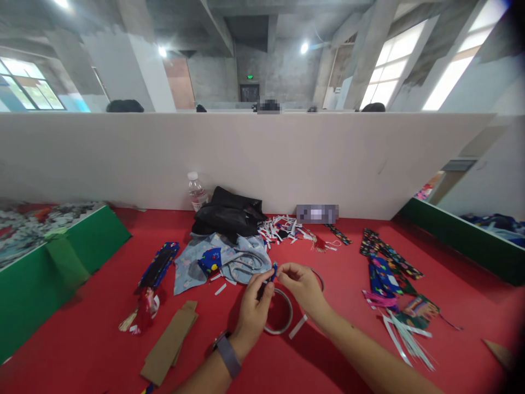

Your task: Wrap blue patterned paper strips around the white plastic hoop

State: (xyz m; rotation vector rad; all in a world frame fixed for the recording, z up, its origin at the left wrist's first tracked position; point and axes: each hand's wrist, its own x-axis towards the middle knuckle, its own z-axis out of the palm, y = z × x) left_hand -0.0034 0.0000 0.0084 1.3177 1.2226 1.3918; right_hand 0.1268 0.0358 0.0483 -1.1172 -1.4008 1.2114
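Observation:
Both my hands meet over the middle of the red table (102,339). My left hand (255,306) and my right hand (301,284) each pinch an end of a small blue patterned fabric piece (274,270) held between the fingertips. Just below them a roll of clear tape (281,313) lies flat on the table. A grey watch sits on my left wrist. Large scissors (241,262) rest on light blue cloth (205,262) just behind my left hand.
A black bag (229,213) and a water bottle (197,191) stand by the white partition (123,158). White paper slips (283,227) lie scattered behind. Patterned fabric strips (385,262) lie at right, cardboard pieces (170,342) and a tasselled item (143,312) at left. Green dividers (49,273) flank the table.

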